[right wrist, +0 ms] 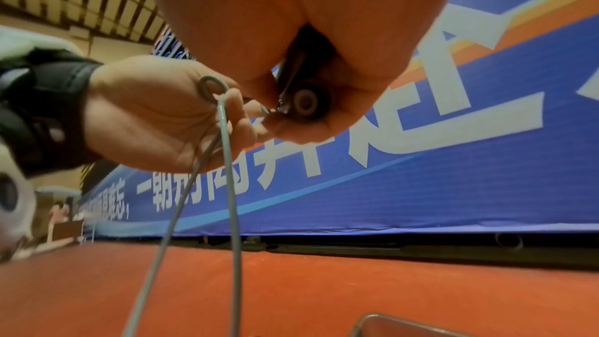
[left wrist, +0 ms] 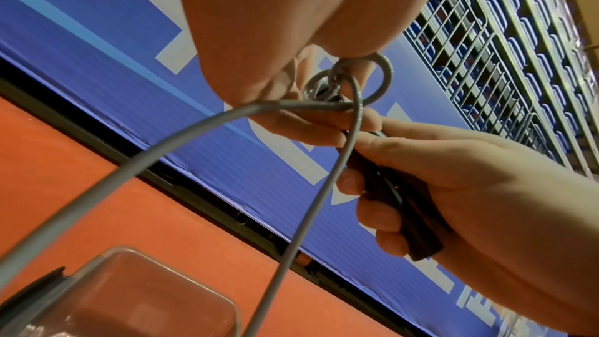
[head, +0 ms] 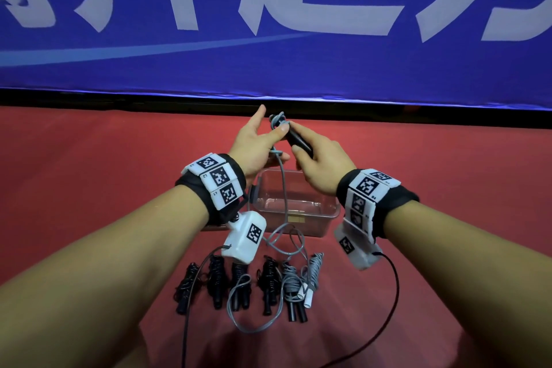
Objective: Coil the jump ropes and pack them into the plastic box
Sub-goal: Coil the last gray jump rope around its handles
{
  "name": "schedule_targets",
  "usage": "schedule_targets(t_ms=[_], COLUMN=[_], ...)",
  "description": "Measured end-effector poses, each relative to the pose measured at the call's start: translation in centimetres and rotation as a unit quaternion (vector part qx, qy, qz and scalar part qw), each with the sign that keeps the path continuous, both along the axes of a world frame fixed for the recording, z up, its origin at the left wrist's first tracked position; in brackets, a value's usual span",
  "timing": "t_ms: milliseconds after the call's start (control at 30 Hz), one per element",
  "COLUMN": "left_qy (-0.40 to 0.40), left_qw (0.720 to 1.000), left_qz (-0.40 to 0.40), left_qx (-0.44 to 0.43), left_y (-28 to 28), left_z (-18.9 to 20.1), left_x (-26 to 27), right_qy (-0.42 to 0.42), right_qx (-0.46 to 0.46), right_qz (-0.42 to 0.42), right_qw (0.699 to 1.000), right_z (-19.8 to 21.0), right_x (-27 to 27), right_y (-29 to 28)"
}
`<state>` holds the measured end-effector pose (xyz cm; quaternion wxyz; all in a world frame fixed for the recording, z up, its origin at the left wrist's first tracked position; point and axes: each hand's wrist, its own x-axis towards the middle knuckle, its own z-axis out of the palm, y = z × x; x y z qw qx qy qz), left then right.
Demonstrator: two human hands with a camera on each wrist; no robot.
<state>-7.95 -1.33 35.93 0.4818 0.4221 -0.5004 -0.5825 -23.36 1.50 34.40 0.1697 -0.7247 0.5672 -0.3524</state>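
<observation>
Hands met above the plastic box (head: 295, 203): my right hand (head: 321, 164) gripped black handles (left wrist: 393, 190), my left hand (head: 257, 146) pinched the grey rope (left wrist: 181, 137). Only the head view showed coiled ropes (head: 254, 284) lying nearby.

Open floor at both sides, clutter down the middle

In the head view, bare red floor (head: 89, 188) fills the left and right of the frame. The clear plastic box (head: 295, 206) sits at centre under both hands, a grey rope (head: 283, 188) hanging across its opening. Below it, a row of coiled ropes (head: 248, 284) blocks the lower centre; the blue banner (head: 268, 54) closes off the top.
</observation>
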Motion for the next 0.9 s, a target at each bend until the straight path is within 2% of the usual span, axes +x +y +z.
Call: schedule_targets(t_ms=[100, 200, 300, 400, 467, 600, 667, 733, 833, 900], left_qy=[0.018, 0.032, 0.043, 0.04, 0.029, 0.003, 0.006, 0.018, 0.031, 0.011], left_qw=[1.0, 0.999, 0.999, 0.998, 0.998, 0.996, 0.995, 0.995, 0.997, 0.998], left_qz=[0.005, -0.002, 0.018, 0.042, 0.057, 0.087, 0.099, 0.095, 0.068, 0.055], left_qx=[0.016, 0.01, -0.006, -0.014, -0.014, -0.024, -0.02, -0.006, 0.0, -0.003], left_y=[-0.2, -0.3, -0.2, -0.2, -0.2, -0.2, -0.2, -0.2, -0.4, -0.5], left_z=[-0.3, -0.2, -0.3, -0.5, -0.5, -0.7, -0.8, -0.8, -0.6, -0.5], left_x=[0.1, 0.0, -0.2, -0.4, -0.3, -0.3, -0.5, -0.4, -0.1, 0.0], right_qy=[-0.116, -0.243, -0.276, -0.239, -0.185, 0.007, 0.109, 0.174, 0.214, 0.215], right_qx=[0.057, 0.129, 0.15, 0.142, 0.123, 0.037, -0.017, -0.053, -0.06, -0.048], right_qz=[0.033, 0.072, 0.07, 0.051, 0.047, 0.011, -0.022, -0.045, -0.06, -0.05], right_qw=[0.991, 0.959, 0.947, 0.959, 0.974, 0.999, 0.994, 0.982, 0.973, 0.974], right_z=[0.3, 0.6, 1.0, 1.3, 1.2, 0.7, 0.8, 0.8, 0.7, 0.6], right_x=[0.1, 0.1, 0.0, -0.1, -0.2, -0.2, -0.1, -0.1, 0.1, 0.1], right_y=[0.0, 0.3, 0.6, 0.8, 0.8, 1.0, 1.1, 1.3, 1.2, 1.0])
